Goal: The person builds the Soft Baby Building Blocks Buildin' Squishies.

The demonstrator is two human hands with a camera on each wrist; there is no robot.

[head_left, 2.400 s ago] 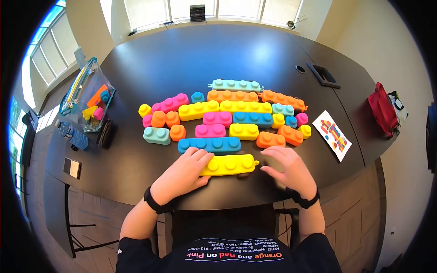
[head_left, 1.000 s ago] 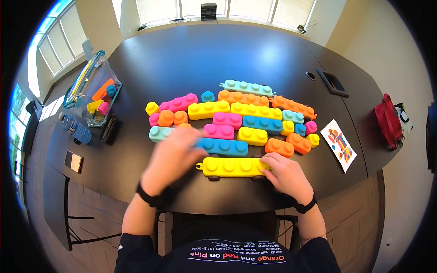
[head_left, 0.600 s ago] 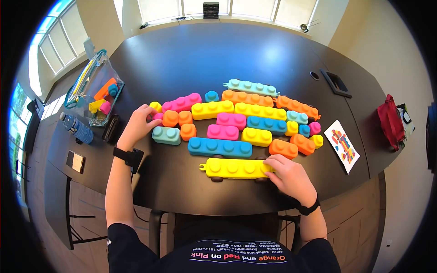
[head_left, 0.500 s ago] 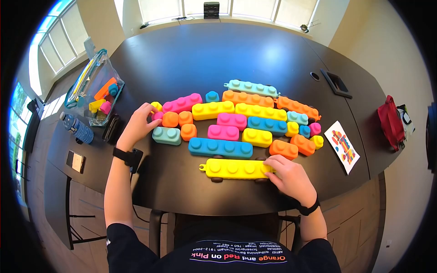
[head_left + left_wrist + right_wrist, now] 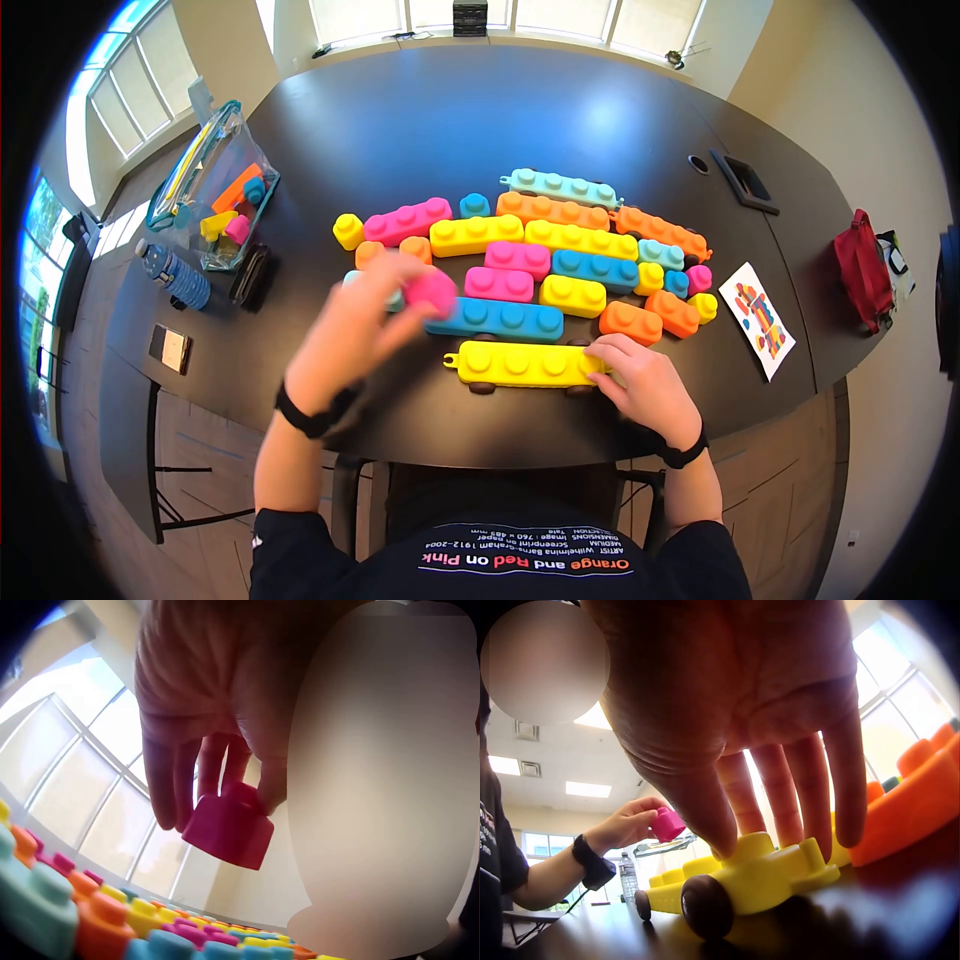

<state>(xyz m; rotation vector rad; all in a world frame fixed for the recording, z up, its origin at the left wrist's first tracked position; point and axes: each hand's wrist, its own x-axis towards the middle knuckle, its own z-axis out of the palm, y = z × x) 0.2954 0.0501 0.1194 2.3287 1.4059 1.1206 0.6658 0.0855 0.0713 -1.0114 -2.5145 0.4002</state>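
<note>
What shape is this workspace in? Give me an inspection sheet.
Surface: dark table, glare at the far side.
Job's things: pink block lifted; wheeled yellow block on the table; other blocks beyond it.
Clutter: clear bag, bottle, picture card.
Grippers: left hand pinches pink block; right hand grips yellow block's end.
Cables: thin cable at left wrist.
Surroundings: windows, red bag by the table's edge.

The blocks (image 5: 580, 239) lie in rows on the table (image 5: 420, 95). Left of the blocks are the bag (image 5: 212, 172), pieces (image 5: 236, 188) inside; the case (image 5: 250, 277), bottle (image 5: 175, 276) and flat item (image 5: 171, 350). Before the blocks sits the car (image 5: 520, 364). Right of them are the sheet (image 5: 760, 320) and, farther right, the pouch (image 5: 860, 270).
</note>
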